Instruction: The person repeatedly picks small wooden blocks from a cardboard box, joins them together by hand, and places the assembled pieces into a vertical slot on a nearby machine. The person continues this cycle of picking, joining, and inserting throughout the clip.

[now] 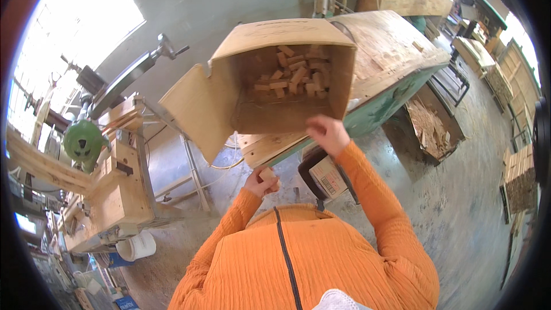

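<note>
Pretty crowded around me. Off to my left there's a wooden workbench (pixel 126 195) with a green machine (pixel 84 140) on it, plus a white bucket (pixel 138 245) down by its foot. Over on the right, stacked wood (pixel 519 178) sits near the edge of my view. The counter (pixel 396 37) ahead of me has a green side and a worn wooden top. The box's left flap (pixel 198 115) sticks way out, so it takes up the space beyond my left hand.

Containers: the big cardboard box (pixel 342 74) lies with its open side facing me, and a loose heap of small wooden blocks (pixel 298 74) is piled toward the back. Beside the counter, a low crate (pixel 456 138) holds wood scraps (pixel 430 126). There's also a dark bin (pixel 306 175) below my right hand, with a pale printed panel showing.

My hands are apart: left hand (pixel 258 185) is pinching a pale wood piece (pixel 268 175) near the counter's front corner; right hand (pixel 329 134) is loosely curled by the box's opening, can't tell if it's holding anything.
</note>
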`<move>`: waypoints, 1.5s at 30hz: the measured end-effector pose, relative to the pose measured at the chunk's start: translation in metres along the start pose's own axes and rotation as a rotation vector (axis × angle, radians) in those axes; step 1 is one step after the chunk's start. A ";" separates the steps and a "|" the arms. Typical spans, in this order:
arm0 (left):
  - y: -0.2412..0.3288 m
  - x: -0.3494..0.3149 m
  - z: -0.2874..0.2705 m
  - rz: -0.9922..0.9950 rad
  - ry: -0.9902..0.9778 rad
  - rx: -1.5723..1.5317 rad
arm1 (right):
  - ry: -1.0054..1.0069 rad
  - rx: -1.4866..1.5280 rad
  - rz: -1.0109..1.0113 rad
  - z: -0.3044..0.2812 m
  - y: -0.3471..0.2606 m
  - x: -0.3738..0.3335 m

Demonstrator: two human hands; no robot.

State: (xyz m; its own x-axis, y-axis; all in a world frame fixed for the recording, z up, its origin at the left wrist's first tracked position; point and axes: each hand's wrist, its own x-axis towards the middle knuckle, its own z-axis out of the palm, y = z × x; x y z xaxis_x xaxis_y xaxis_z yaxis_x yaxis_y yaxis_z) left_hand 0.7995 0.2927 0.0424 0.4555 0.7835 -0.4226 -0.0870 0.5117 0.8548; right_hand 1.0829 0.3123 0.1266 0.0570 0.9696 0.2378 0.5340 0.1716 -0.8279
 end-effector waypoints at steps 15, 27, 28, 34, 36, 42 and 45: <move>-0.050 -0.130 -0.148 0.147 0.244 -0.274 | 0.532 0.352 0.259 0.074 0.029 0.148; 0.023 -0.120 -0.098 0.369 -0.124 -0.155 | -0.331 0.824 0.111 0.194 -0.100 -0.121; 0.024 -0.119 -0.093 0.398 -0.125 -0.075 | -0.288 0.784 0.058 0.196 -0.096 -0.124; 0.035 -0.120 -0.086 0.572 -0.124 0.286 | -0.222 0.738 -0.083 0.190 -0.101 -0.124; 0.035 -0.118 -0.085 0.669 -0.128 0.392 | -0.214 0.691 -0.105 0.188 -0.105 -0.124; 0.029 -0.122 -0.088 0.716 -0.053 0.306 | -0.287 0.346 -0.225 0.184 -0.113 -0.118; 0.028 -0.126 -0.094 0.789 0.000 0.361 | -0.309 0.186 -0.362 0.183 -0.123 -0.107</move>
State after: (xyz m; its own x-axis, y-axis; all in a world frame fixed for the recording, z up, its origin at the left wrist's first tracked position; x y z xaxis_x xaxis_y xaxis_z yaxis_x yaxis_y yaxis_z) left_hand 0.6564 0.2414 0.0912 0.3804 0.8625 0.3337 -0.0909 -0.3242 0.9416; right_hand 0.8567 0.2195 0.1106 -0.3709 0.8438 0.3878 0.3128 0.5067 -0.8034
